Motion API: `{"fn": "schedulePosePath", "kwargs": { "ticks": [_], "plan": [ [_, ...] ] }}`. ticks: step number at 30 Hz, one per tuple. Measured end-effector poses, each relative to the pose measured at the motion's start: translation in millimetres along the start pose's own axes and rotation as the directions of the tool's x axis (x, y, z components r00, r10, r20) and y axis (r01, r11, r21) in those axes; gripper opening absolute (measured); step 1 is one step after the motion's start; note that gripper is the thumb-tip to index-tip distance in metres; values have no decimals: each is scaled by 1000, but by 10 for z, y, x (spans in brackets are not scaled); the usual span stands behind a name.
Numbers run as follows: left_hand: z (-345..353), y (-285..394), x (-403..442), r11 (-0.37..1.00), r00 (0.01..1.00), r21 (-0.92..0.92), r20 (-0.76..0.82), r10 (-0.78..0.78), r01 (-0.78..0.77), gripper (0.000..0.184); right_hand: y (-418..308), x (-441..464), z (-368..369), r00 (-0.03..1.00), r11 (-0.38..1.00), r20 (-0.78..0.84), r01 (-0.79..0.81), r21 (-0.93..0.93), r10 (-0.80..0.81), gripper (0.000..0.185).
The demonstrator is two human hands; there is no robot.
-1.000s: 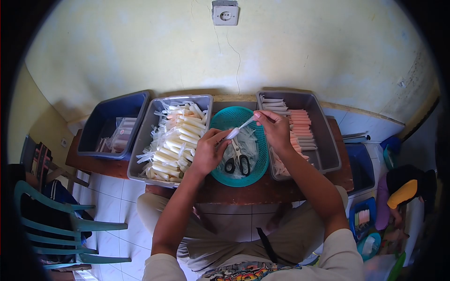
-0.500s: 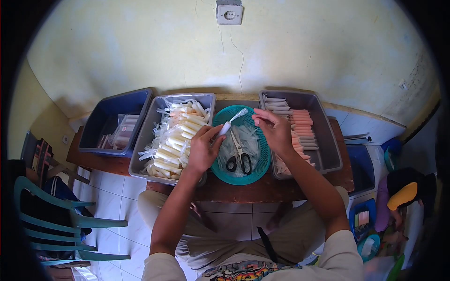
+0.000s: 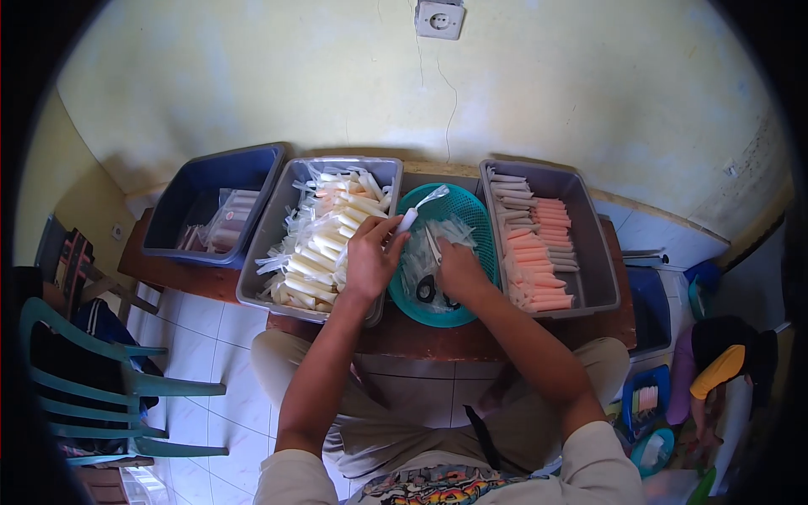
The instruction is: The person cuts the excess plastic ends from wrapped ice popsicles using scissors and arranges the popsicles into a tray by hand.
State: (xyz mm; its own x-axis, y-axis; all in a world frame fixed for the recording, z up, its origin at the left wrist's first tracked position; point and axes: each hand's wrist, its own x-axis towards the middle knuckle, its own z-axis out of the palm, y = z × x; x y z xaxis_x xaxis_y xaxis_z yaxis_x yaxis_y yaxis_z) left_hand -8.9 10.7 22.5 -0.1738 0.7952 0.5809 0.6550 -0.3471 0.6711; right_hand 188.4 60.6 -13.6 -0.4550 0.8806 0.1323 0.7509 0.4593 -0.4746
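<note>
Head: pale tube [image 3: 408, 220], clear tail [image 3: 434, 194]

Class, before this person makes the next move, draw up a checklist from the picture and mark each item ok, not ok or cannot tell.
1. Left hand holds the pale tube: ok, between thumb and fingers.
2. Tube's clear plastic tail sticks out free of both hands: ok.
3. Right hand is at the scissors: ok, it partly covers them.
4. Fingers are through the scissor handles: cannot tell, the hand hides one loop.
5. Scissors are lifted clear of the green basket: not ok, they appear to be down among the clear plastic pieces.
6. Tray on the right has bare floor: ok, beside the rows of tubes.
</note>
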Motion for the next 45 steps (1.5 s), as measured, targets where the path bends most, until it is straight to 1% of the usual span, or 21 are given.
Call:
{"fn": "schedulePosePath", "kwargs": {
  "ticks": [1, 2, 4, 7, 12, 14, 17, 20, 22, 23, 25, 26, 29, 31, 32, 34, 35, 37, 42, 44, 45],
  "plan": [
    [4, -8, -6, 1000, 1000, -1, 2, 16, -16, 34, -42, 5, 73, 991, 995, 90, -93, -40, 96, 48],
    [13, -14, -15, 1000, 1000, -4, 4, 31, -31, 34, -72, 11, 136, 991, 995, 95, -90, -39, 93, 48],
    [13, -6, -32, 1000, 1000, -21, 0, 16, -16, 33, -139, 8, 186, 955, 971, 195, -203, -124, 224, 46],
    [6, -15, -35, 999, 1000, 8, -2, 32, -31, 33, -203, 36, 234, 938, 959, 245, -200, -199, 246, 49],
    [43, -46, -41, 995, 995, 21, -14, 102, -102, 32, -234, 6, 269, 951, 961, 203, -195, -195, 234, 54],
    [56, -48, -40, 995, 995, 17, -12, 98, -98, 32, -201, 26, 291, 953, 961, 187, -202, -190, 237, 55],
    [39, -21, -44, 996, 996, 11, -5, 87, -87, 31, -160, 59, 247, 945, 960, 217, -203, -193, 244, 58],
    [21, 18, -51, 997, 997, -3, 2, 75, -75, 31, -115, 62, 100, 948, 966, 221, -192, -174, 228, 56],
    [19, 28, -47, 997, 997, -11, 0, 71, -71, 31, -67, 97, -9, 937, 977, 285, -177, -116, 204, 52],
    [21, 32, -39, 998, 998, -21, 2, 62, -62, 31, 10, 123, -16, 938, 977, 281, -177, -118, 203, 52],
    [14, 46, -35, 998, 999, -30, 4, 49, -49, 30, 102, 152, -38, 965, 995, 254, -42, -85, 62, 48],
    [4, 47, -19, 999, 999, -29, 8, 46, -45, 29, 159, 162, -60, 965, 996, 253, -43, -83, 63, 48],
    [-45, 71, 52, 999, 999, -17, 19, 49, -49, 28, 22, 56, -467, 947, 998, 317, -32, -49, 46, 50],
    [-85, 58, 94, 999, 999, 6, 1, 47, -47, 28, 42, 12, -629, 964, 998, 263, 29, 52, -41, 64],
    [-104, 52, 111, 999, 999, 7, -11, 44, -44, 28, 45, -33, -695, 963, 998, 266, 39, 47, -50, 64],
    [-146, 34, 143, 999, 999, -8, -19, 50, -50, 28, 40, -161, -795, 988, 981, 126, 64, 181, -88, 81],
    [-161, 25, 150, 999, 999, -5, -19, 47, -47, 28, 25, -202, -853, 988, 981, 128, 65, 184, -90, 81],
    [-171, 6, 182, 999, 1000, 45, -23, 16, -15, 29, -14, -283, -976, 974, 966, 209, 29, 256, -84, 100],
    [-131, -56, 193, 997, 999, 75, -30, 19, -16, 31, -110, -468, -1142, 966, 950, 233, 36, 311, -113, 100],
    [-110, -74, 203, 993, 997, 112, -46, 54, -48, 31, -87, -499, -1133, 965, 939, 227, 46, 341, -130, 100],
    [-103, -60, 211, 992, 998, 113, -41, 55, -50, 31, -56, -511, -1114, 967, 927, 181, 105, 360, -180, 100]
  ]
}}
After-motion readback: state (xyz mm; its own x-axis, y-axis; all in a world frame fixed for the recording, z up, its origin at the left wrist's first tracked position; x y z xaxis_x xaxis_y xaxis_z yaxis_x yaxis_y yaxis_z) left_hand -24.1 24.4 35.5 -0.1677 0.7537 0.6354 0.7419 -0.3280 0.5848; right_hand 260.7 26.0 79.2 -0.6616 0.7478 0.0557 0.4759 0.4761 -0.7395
